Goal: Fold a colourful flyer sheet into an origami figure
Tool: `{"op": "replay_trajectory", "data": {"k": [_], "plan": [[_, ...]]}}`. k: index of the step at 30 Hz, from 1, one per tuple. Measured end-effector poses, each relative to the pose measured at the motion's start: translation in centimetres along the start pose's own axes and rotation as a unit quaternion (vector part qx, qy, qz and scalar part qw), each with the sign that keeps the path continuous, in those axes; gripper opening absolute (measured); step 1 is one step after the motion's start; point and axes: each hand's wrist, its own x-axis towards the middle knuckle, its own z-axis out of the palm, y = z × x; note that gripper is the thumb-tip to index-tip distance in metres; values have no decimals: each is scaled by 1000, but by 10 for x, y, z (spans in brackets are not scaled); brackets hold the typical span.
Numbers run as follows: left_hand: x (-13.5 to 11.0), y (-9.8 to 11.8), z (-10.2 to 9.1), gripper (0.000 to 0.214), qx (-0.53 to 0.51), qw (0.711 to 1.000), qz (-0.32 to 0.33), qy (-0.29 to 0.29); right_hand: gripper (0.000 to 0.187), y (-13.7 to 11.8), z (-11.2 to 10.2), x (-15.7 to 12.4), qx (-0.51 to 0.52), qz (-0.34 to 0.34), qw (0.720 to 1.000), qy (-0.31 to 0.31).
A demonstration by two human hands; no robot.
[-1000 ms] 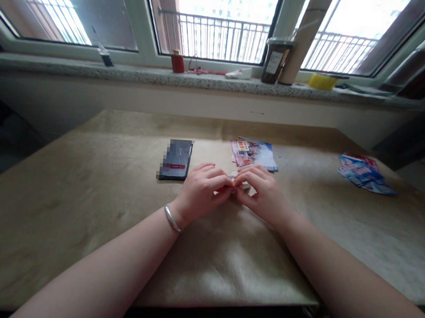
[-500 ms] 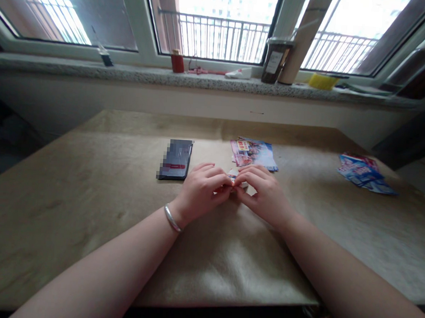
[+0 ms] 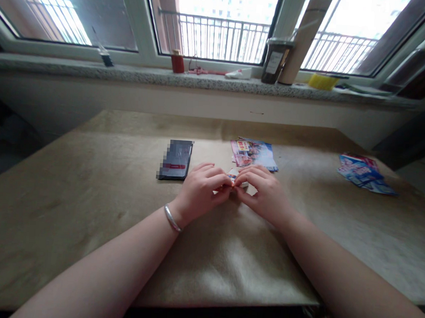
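Observation:
Near the middle of the table, my left hand (image 3: 204,189) and my right hand (image 3: 262,193) meet at the fingertips. Both pinch a small piece of printed paper (image 3: 232,173), white with red and blue marks, which my fingers mostly cover. It looks folded, but its shape cannot be made out fully. A silver bangle (image 3: 173,218) circles my left wrist. Just beyond my hands lies a small stack of colourful printed leaflets (image 3: 258,154). Left of my left hand, a dark phone (image 3: 176,160) lies flat, its screen partly blurred out.
More blue and red leaflets (image 3: 366,174) lie fanned at the right of the table (image 3: 69,193). On the stone windowsill (image 3: 131,75) behind stand a red spool (image 3: 177,62), a dark jar (image 3: 276,61), a tall tube (image 3: 306,40) and a yellow roll (image 3: 322,81).

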Motion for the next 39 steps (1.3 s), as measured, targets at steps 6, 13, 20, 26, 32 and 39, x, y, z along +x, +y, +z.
{"op": "replay_trajectory", "data": {"k": [6, 13, 20, 26, 32, 39], "plan": [[0, 0, 0, 7, -1, 1000, -4, 0, 7, -1, -1, 1, -9, -7, 1000, 0], [0, 0, 0, 6, -9, 1000, -6, 0, 8, 0, -2, 2, -18, -14, 1000, -11], [0, 0, 0, 6, -17, 1000, -16, 10, 6, 4, -2, 1, -24, -4, 1000, -7], [0, -1, 0, 5, -15, 1000, -12, 8, 6, 3, -3, 2, -34, 0, 999, -14], [-1, -1, 1, 6, -16, 1000, -8, 9, 7, 5, -2, 1, -45, 9, 998, -31], [0, -2, 0, 6, -15, 1000, -11, 14, 4, 2, -3, 1, -60, 33, 997, -21]]}}
